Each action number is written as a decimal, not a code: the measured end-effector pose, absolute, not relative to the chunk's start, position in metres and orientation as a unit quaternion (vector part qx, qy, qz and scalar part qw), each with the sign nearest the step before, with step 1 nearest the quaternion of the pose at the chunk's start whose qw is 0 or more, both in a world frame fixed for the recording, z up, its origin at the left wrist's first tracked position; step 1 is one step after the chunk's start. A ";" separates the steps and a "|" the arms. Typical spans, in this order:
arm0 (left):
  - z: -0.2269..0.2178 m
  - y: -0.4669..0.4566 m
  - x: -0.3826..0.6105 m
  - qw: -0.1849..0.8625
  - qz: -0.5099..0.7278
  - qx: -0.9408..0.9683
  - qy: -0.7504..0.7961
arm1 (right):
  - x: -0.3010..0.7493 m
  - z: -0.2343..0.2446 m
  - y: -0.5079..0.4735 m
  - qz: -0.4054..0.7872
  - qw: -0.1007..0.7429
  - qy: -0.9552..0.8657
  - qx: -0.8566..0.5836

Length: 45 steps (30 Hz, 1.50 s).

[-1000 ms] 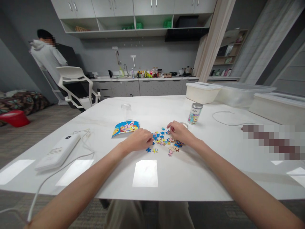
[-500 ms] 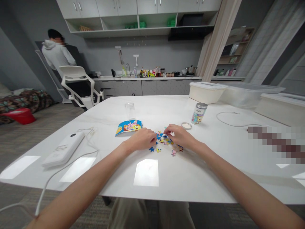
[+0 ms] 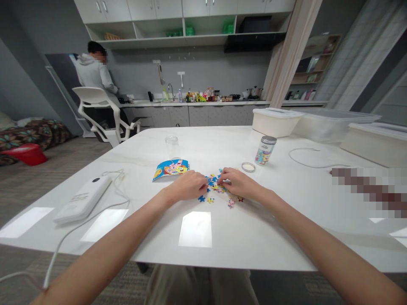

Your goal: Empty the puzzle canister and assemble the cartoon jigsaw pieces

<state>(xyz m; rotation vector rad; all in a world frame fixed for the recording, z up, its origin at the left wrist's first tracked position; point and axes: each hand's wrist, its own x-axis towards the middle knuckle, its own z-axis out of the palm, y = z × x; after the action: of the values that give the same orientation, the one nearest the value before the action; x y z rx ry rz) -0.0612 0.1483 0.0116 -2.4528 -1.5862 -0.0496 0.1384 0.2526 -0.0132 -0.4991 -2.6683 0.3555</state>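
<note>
Together, left hand [image 3: 187,186] and right hand [image 3: 239,183] on puzzle pieces [image 3: 213,182], fingers [image 3: 201,183] curled, grip indiscernible.

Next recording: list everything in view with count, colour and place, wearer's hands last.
puzzle pieces: many, mostly blue and yellow, loose at table centre
picture sheet: one, blue-yellow cartoon print, left of the pieces
jar: one, printed label, silver lid, behind-right of the pieces
round lid: one, clear, beside the jar
cup: one, clear, far centre
flat device: one, white, corded, table's left
cable: one, white, table's right
lidded bins: three, whitish, far right
table: one, white
chair: one, white, back left
person: one, grey hoodie, by the counter
left hand: at the pieces' left edge
right hand: fingertips on the pieces
</note>
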 end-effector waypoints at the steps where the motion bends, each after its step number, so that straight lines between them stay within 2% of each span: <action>1: 0.011 0.148 -0.061 0.109 -0.018 -0.834 -0.540 | 0.138 -0.013 0.252 0.125 0.203 -0.955 -0.178; 45: 0.008 0.149 -0.064 0.114 -0.011 -0.830 -0.546 | 0.140 -0.008 0.252 0.154 0.196 -0.951 -0.185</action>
<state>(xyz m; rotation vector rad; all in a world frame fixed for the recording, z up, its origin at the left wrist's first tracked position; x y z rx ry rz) -0.0639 0.1493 0.0085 -2.4325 -1.6010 -0.0309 0.1399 0.2524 -0.0083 -0.5194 -2.6623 0.4303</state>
